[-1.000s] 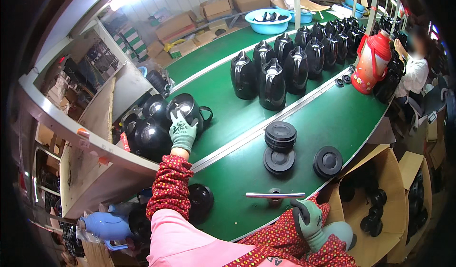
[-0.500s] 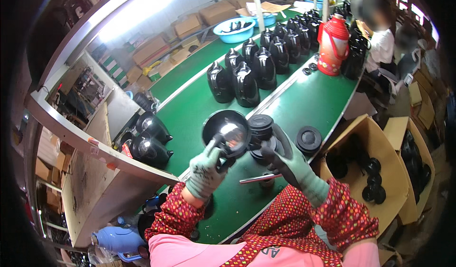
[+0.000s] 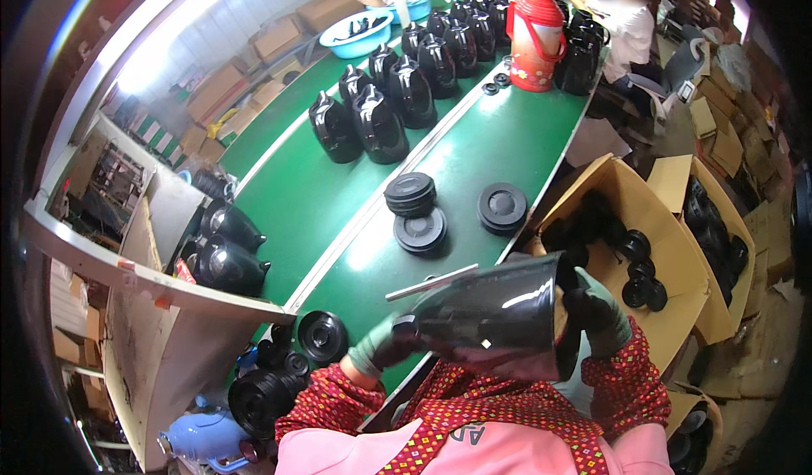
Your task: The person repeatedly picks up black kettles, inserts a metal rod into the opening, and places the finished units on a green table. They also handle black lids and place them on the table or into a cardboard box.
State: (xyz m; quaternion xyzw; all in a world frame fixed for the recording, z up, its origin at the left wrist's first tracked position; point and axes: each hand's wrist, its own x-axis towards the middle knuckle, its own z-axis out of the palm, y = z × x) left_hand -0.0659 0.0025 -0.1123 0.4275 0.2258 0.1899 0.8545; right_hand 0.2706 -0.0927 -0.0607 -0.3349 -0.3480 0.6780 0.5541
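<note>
Plainly, leftmost come one blue jug [image 3: 203, 439] and two tipped black jugs [image 3: 227, 265]; next, the left hand [image 3: 381, 348], fingers clasping one black vessel's [image 3: 495, 318] narrow end — it lies between both hands — three lid piles [image 3: 410, 189], one red flask [image 3: 533, 67], and the right hand [image 3: 599, 313] at its open mouth, grip unclear.

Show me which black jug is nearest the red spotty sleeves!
The black jug held sideways between the person's left hand and right hand. Farther off on the green table, lying jugs rest at left and upright jugs stand beyond.
</note>
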